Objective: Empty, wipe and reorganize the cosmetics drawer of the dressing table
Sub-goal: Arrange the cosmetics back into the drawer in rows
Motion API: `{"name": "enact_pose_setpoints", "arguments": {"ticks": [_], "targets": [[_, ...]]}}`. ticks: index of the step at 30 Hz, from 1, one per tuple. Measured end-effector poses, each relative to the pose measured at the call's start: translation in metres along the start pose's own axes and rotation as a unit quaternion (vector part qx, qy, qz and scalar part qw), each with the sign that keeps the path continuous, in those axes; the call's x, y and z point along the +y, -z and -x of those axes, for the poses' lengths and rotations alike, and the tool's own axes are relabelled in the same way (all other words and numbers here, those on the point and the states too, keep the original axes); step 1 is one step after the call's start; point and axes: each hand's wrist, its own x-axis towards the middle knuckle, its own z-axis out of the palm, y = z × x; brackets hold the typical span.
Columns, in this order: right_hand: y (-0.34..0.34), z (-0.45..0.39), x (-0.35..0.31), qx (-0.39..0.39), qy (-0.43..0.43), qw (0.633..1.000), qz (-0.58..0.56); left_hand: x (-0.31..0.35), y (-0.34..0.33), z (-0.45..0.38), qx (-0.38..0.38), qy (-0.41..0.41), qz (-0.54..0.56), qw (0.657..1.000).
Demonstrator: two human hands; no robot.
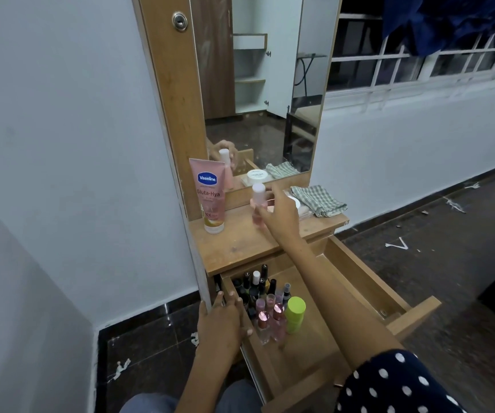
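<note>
The wooden drawer (368,281) of the dressing table stands pulled out. Several small nail-polish and cosmetic bottles (262,296) crowd its left side, with a lime-green capped bottle (296,312) beside them. My left hand (221,321) grips the drawer's left wall. My right hand (280,211) reaches over the tabletop (240,242) and holds a pink bottle with a white cap (258,201) upright, its base at the surface. A pink Vaseline tube (210,195) stands on its cap at the left of the tabletop.
A checked cloth (319,199) lies folded at the right of the tabletop, next to a white round jar (296,204) partly hidden by my hand. The mirror (258,84) rises behind. A white wall is at left, dark floor with paper scraps at right.
</note>
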Motion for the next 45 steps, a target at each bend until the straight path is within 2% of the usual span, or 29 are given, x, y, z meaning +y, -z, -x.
{"name": "enact_pose_setpoints", "arguments": {"ticks": [4,8,12,16,23,28,36,40,45], "targets": [[0.036,0.027,-0.003,-0.076,0.032,0.992,-0.1,0.001,-0.001,0.002,0.007,0.001,0.0,1.0],[0.085,0.058,0.003,-0.143,0.001,0.972,-0.184,0.002,0.0,0.004,0.01,-0.004,-0.003,1.0],[0.131,0.083,0.015,-0.248,-0.022,0.943,-0.22,0.003,0.001,0.007,0.02,-0.008,-0.005,1.0],[0.156,0.104,0.024,-0.355,-0.045,0.911,-0.205,0.002,0.003,0.008,0.024,-0.009,-0.008,1.0],[0.153,0.126,0.043,-0.5,-0.086,0.857,-0.092,0.004,0.007,0.01,0.029,-0.01,-0.008,0.999],[0.128,0.134,0.059,-0.51,-0.121,0.852,-0.005,0.004,0.008,0.009,0.019,-0.008,-0.016,1.0],[0.11,0.137,0.072,-0.468,-0.17,0.858,0.127,0.004,0.006,0.007,0.01,-0.009,-0.02,1.0],[0.1,0.138,0.069,-0.485,-0.166,0.84,0.177,0.005,0.007,0.009,0.015,-0.007,-0.015,1.0],[0.09,0.143,0.069,-0.463,-0.166,0.843,0.217,0.007,0.01,0.01,0.011,-0.007,-0.025,1.0]]}}
